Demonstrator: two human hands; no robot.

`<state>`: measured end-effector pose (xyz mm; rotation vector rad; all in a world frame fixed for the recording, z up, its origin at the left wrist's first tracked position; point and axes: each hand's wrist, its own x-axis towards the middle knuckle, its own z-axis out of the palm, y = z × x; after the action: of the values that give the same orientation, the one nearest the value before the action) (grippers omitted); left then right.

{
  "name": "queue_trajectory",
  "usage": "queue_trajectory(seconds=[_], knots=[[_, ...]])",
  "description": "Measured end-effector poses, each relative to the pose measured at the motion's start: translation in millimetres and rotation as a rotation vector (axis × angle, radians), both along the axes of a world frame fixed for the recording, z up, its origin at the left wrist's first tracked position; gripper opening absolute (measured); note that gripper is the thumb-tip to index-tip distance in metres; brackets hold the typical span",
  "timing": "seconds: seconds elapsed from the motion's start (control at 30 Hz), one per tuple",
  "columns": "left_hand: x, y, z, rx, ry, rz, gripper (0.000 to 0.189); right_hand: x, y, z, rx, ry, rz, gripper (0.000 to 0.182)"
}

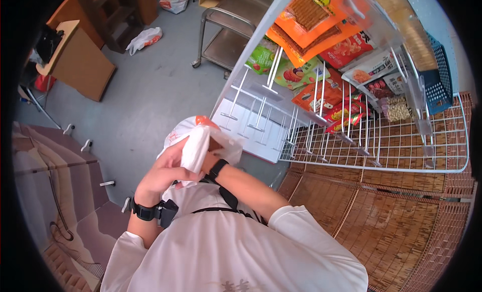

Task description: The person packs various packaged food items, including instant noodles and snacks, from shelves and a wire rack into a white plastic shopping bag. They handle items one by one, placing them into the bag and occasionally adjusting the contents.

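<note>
In front of my body, a white plastic bag (194,150) with an orange print hangs between both hands. My left hand (167,171) grips the gathered edge of the bag, its thumb along the lower end. The fingers of my right hand (211,160) are inside the bag's mouth or behind its film, so whether they hold anything is hidden. Something brownish shows through the opening near them. To the right stands a white wire rack (372,165) with hooks carrying orange snack packets (307,13), green packets (297,75) and red packets (344,111).
A steel trolley (229,47) stands beyond the rack. Plastic bags (145,39) lie on the grey floor at the upper left, near a brown cabinet (81,62). A folding screen (86,179) stands at left, woven bamboo panels (388,220) at lower right, and a blue basket (438,81) hangs on the rack.
</note>
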<state>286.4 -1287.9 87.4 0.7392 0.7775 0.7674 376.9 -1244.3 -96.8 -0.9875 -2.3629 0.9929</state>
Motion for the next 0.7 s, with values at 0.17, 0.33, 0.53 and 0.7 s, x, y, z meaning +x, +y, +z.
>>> queue_trajectory(seconds=[0.17, 0.33, 0.53, 0.7], knots=[[-35, -17, -22, -0.098, -0.090, 0.233, 0.080, 100, 19, 38, 0.449, 0.252, 0.160, 0.016], [-40, -38, -33, -0.121, -0.021, 0.264, 0.076, 239, 86, 38, 0.309, 0.267, -0.769, 0.017], [-28, -41, -30, -0.116, 0.076, 0.286, 0.078, 282, 235, 15, -0.164, 0.655, -0.831, 0.050], [-41, -49, -23, -0.094, 0.154, 0.390, 0.078, 222, 235, 56, -0.238, 0.652, -0.921, 0.068]])
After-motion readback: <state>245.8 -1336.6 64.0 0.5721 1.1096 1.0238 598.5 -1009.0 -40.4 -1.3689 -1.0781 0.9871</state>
